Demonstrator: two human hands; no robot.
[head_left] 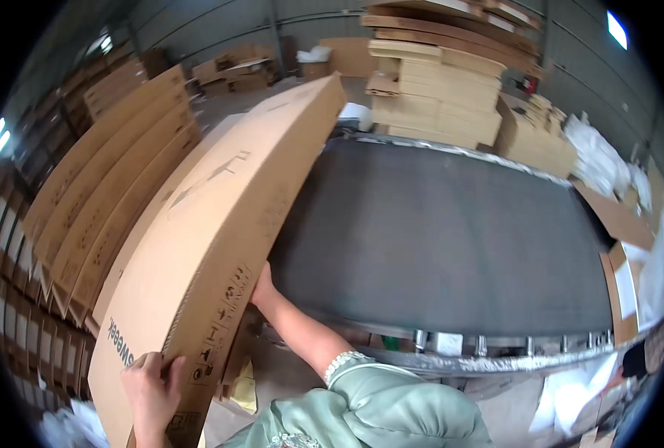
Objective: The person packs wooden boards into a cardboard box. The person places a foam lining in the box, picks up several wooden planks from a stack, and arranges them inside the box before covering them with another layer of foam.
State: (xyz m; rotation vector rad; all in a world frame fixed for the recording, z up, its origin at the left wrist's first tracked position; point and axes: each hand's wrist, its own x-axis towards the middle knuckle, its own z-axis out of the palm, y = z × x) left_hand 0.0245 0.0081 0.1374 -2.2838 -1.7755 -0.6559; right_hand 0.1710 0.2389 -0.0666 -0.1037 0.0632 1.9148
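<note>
A large, flat, closed cardboard box [197, 216] stands tilted on the left, long and brown with dark print on its faces. My left hand [153, 388] grips its near upper edge, fingers bent over the top face and thumb against the narrow side. My right hand [262, 284] holds the lower edge of the same box, about midway along; its fingers are mostly hidden behind the cardboard. To the right of the box runs a wide black conveyor belt [436, 239], and the box's far end leans over the belt's left edge.
More flat cartons [115, 172] stand in a row at the left. Beyond the belt rises a tall stack of pale boards [444, 97]. An open carton [622, 291] sits at the belt's right end, near white plastic wrap [597, 157]. A metal rail with rollers [481, 347] edges the near side.
</note>
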